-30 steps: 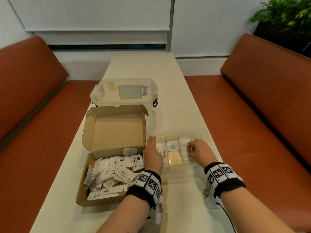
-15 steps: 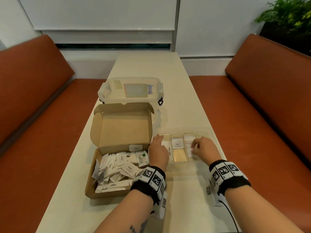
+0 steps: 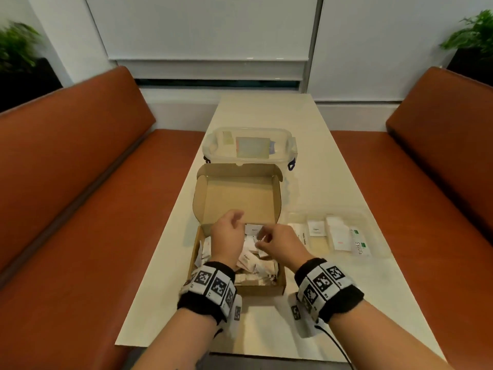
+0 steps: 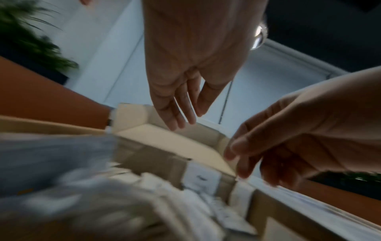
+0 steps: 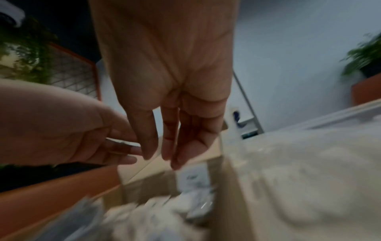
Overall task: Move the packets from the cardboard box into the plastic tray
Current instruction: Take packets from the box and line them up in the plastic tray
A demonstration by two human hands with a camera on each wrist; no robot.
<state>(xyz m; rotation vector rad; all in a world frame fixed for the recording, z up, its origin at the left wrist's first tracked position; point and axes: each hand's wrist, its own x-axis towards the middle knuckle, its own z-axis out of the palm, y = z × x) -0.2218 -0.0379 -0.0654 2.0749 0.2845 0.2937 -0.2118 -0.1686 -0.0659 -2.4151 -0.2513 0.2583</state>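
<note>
The open cardboard box [image 3: 262, 288] sits at the near middle of the table, its lid [image 3: 240, 196] standing up behind it. Several white packets [image 3: 253, 265] lie heaped inside. My left hand [image 3: 234, 222] and right hand [image 3: 262, 240] hover side by side over the heap, near the box's back wall. In the left wrist view my left hand [image 4: 185, 120] hangs with straight fingers and holds nothing. The right hand [image 5: 164, 156] also points down, empty. The clear plastic tray [image 3: 374, 222] lies right of the box and holds a Stevia packet [image 3: 360, 245] and a few white ones.
A clear lidded plastic container [image 3: 249, 148] stands behind the box lid. Orange benches [image 3: 80, 182] flank the narrow table [image 3: 333, 169] on both sides. Potted plants [image 3: 474, 36] stand in the far corners. The wrist views are blurred.
Both hands have left the tray and moved left, over the packets in the box. The head view has shifted, so the box now sits in the centre.
</note>
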